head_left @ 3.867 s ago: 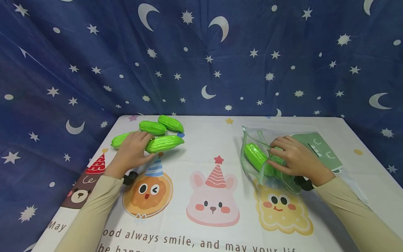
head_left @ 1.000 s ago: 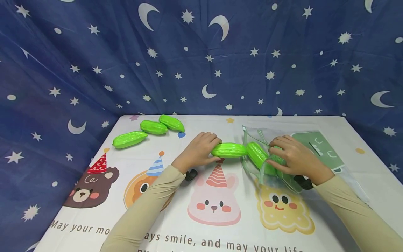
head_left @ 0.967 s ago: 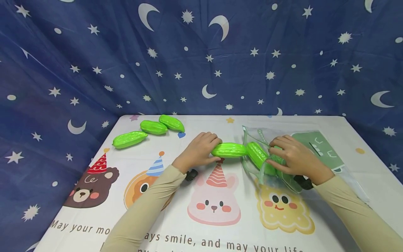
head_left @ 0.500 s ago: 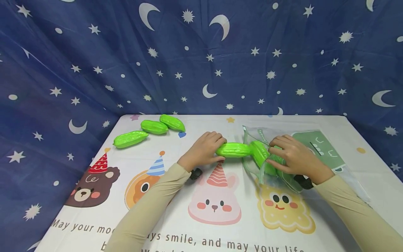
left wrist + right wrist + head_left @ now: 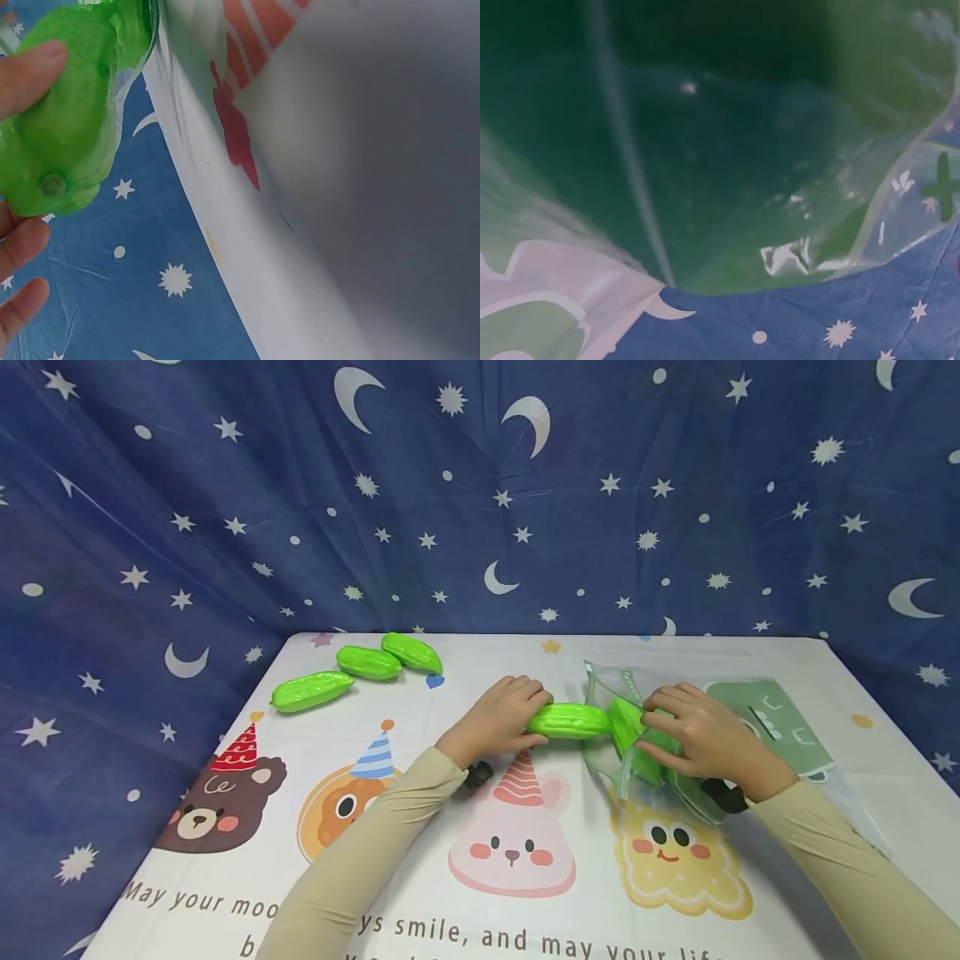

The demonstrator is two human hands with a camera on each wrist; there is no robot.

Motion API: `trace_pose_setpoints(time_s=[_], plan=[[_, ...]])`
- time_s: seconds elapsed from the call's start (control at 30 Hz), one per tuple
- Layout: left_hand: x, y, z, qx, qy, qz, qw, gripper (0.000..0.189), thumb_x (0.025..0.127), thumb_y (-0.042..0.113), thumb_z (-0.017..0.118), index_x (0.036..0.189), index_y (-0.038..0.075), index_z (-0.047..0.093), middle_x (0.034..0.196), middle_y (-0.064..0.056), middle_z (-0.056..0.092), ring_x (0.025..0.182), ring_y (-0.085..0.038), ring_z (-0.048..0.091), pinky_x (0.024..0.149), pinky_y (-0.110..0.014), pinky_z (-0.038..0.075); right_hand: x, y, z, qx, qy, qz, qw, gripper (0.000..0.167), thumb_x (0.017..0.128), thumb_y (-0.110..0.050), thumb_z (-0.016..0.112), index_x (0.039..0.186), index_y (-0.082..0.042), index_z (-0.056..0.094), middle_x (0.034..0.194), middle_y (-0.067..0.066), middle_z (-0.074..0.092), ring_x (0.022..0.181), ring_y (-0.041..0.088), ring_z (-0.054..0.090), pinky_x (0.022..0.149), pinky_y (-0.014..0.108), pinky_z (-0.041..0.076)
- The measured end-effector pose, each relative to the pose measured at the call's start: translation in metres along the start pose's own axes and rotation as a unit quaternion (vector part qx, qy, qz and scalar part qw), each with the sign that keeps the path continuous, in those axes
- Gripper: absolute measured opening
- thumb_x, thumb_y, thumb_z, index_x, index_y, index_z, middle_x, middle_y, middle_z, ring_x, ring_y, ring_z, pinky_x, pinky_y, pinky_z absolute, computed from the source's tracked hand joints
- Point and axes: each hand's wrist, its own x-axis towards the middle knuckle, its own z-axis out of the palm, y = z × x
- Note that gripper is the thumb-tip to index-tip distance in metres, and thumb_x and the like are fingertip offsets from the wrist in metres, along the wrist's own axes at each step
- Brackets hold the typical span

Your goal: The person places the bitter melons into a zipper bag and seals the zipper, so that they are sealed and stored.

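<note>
My left hand (image 5: 497, 720) grips a bright green, ridged bitter melon (image 5: 568, 722) between thumb and fingers. Its near end shows in the left wrist view, where the melon (image 5: 71, 127) has the thumb on one side and fingers on the other. The far end is at the mouth of a clear zip bag (image 5: 600, 762) and meets a second bitter melon (image 5: 624, 723) inside. My right hand (image 5: 697, 739) pinches the bag's edge and holds the mouth apart. In the right wrist view, the bag's film (image 5: 817, 247) and dark green contents fill most of the picture.
Three more bitter melons lie at the back left: one in front (image 5: 311, 692), one in the middle (image 5: 368, 662), one behind (image 5: 412, 652). A white cloth (image 5: 510, 677) with cartoon prints covers the table. A blue star-patterned curtain (image 5: 480, 460) hangs behind it.
My left hand has brought a bitter melon from the group at left across to the bag mouth. The melon in the bag has shifted deeper. My right hand stays in place.
</note>
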Motion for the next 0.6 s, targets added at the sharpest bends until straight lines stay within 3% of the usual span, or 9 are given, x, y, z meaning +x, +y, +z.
trace_pose_setpoints(time_s=[0.6], plan=[[0.0076, 0.0075, 0.0029, -0.011, -0.004, 0.009, 0.9999, 0.047, 0.079, 0.043, 0.071, 0.111, 0.012, 0.057, 0.106, 0.001, 0.058, 0.098, -0.015, 0.053, 0.091, -0.030, 0.042, 0.0005, 0.0013, 0.0027, 0.022, -0.001, 0.008, 0.9997, 0.045, 0.097, -0.041, 0.041, 0.079, -0.005, 0.061, 0.081, 0.006, 0.060, 0.078, 0.024, 0.056, 0.075, 0.039, 0.047]])
